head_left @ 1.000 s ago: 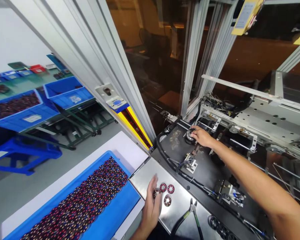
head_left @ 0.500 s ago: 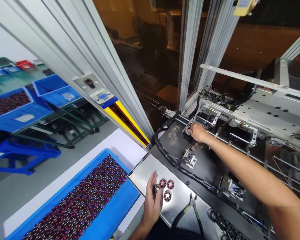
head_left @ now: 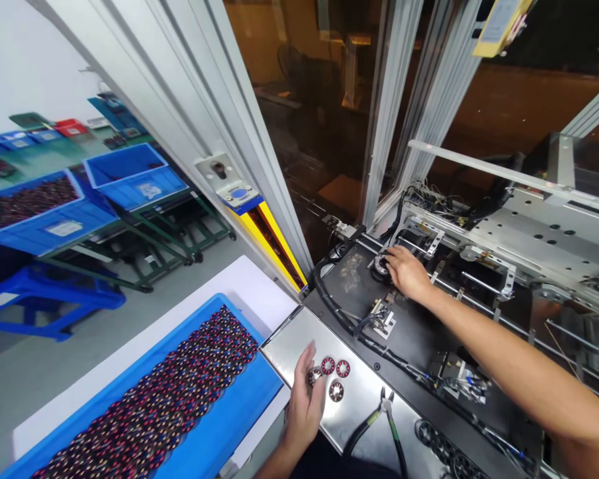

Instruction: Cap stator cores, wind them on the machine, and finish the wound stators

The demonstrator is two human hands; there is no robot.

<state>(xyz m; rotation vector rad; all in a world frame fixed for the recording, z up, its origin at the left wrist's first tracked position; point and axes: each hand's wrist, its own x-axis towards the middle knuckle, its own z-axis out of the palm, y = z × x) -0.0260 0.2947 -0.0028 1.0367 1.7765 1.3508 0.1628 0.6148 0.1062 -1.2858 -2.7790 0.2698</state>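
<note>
My left hand rests on the metal shelf, its thumb and fingers around a small wound motor stator. Beside it lie two red-wound stators and one copper-coloured stator. Further off, my right hand is at the right edge of a round holder on the black machine plate. A pale slotted ring shows on that holder. The right fingers are slightly spread, with nothing visible between them; their tips partly cover the holder's edge.
Green-handled cutters lie on the shelf, near several dark rings. A blue tray full of stators stands at left. An aluminium post rises between tray and machine. Rails, cables and a small bracket surround my right arm.
My right fingers have drawn back slightly to the right from the round holder, showing more of the ring. The left hand keeps its place around its stator. The whole view has shifted slightly.
</note>
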